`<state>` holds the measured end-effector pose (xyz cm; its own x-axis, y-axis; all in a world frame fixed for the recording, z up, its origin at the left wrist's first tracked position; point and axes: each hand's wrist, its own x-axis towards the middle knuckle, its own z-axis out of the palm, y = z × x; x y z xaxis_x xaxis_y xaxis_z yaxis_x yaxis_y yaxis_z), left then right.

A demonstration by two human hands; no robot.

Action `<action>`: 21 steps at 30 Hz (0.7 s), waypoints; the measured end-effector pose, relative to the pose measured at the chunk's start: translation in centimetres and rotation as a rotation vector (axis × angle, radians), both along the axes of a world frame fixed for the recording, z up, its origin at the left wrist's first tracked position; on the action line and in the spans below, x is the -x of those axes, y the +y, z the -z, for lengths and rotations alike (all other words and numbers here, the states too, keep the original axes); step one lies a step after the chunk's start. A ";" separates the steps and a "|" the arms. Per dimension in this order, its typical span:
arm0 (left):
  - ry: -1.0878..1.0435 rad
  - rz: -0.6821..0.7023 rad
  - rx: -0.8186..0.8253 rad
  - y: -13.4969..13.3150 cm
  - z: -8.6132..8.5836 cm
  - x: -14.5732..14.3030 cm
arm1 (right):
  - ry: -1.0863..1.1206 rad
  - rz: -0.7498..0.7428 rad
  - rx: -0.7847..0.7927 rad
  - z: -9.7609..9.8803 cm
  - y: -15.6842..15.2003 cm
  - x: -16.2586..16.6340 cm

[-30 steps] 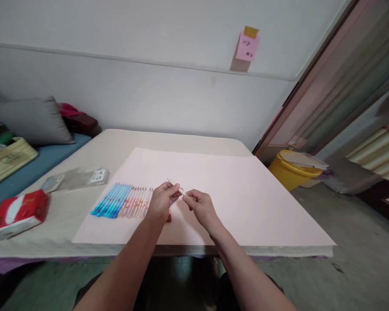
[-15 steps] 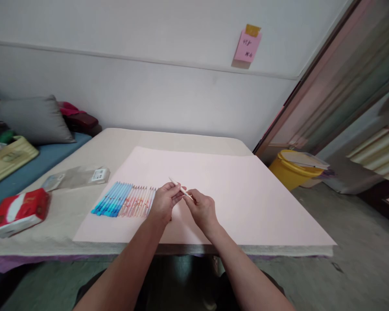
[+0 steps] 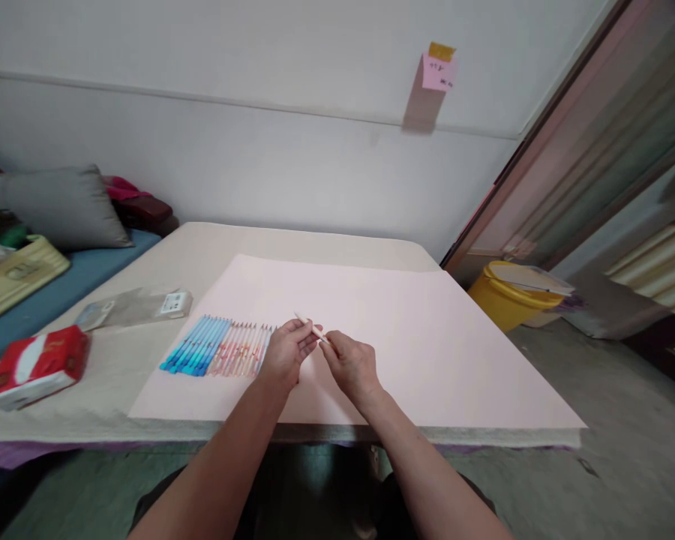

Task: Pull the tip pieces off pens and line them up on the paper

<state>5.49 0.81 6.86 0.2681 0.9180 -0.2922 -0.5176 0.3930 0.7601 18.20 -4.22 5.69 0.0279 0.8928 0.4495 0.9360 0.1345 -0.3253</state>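
A slim pale pen point(image 3: 302, 319) slants between my two hands above the pink sheet point(image 3: 427, 345), its pointed tip up and to the left. My left hand point(image 3: 286, 349) is closed on its barrel between thumb and fingers. At the lower end, my right hand point(image 3: 349, 364) pinches the pen, and its fingers hide that end. Just left of my left hand lies a row of pens side by side: several blue pens point(image 3: 198, 345), then several pink and white pens point(image 3: 239, 349). My left hand and forearm partly cover the right edge of the row.
On the cloth-covered table point(image 3: 292, 241), left of the sheet, lie a clear plastic wrapper point(image 3: 138, 307) and a red tissue pack point(image 3: 37, 366). A grey cushion point(image 3: 61, 210) rests beyond them. A yellow bin point(image 3: 503, 300) stands on the floor at right. A pink note point(image 3: 439, 73) is taped to the wall.
Both hands keep the pen in nearly the same place, with only slight finger movement. The lower part of the wall note has lifted away from the wall. The view has shifted very slightly.
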 end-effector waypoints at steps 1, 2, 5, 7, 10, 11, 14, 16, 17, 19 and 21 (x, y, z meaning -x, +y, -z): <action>0.014 -0.009 0.007 0.0 0.0 0.0 | -0.017 -0.006 -0.002 0.0 0.0 0.1; 0.027 -0.014 0.012 -0.1 0.0 0.0 | -0.031 -0.011 -0.005 -0.1 0.0 0.1; 0.044 -0.022 0.017 -0.1 0.1 -0.1 | -0.048 -0.019 -0.011 -0.1 0.0 0.1; 0.019 -0.017 0.025 0.0 0.1 -0.1 | -0.046 -0.014 -0.003 -0.1 0.0 0.0; -0.046 0.022 0.032 0.1 -0.1 0.0 | -0.047 -0.009 0.008 -0.1 0.0 -0.3; -0.055 0.029 0.030 0.1 -0.1 0.0 | -0.048 -0.009 0.009 -0.1 0.0 -0.3; -0.025 -0.004 0.028 0.1 -0.1 0.0 | -0.057 -0.014 0.011 -0.1 -0.1 -0.3; 0.013 -0.038 0.034 0.2 0.0 0.0 | -0.062 -0.020 0.017 -0.2 -0.1 -0.2; 0.029 -0.048 0.038 0.2 0.1 0.0 | -0.063 -0.024 0.020 -0.2 -0.1 -0.1; 0.043 -0.048 0.036 0.2 0.3 0.0 | -0.062 -0.028 0.026 -0.2 -0.1 -0.1; 0.014 -0.025 0.036 0.3 0.3 0.0 | -0.055 -0.025 0.028 -0.2 -0.1 -0.2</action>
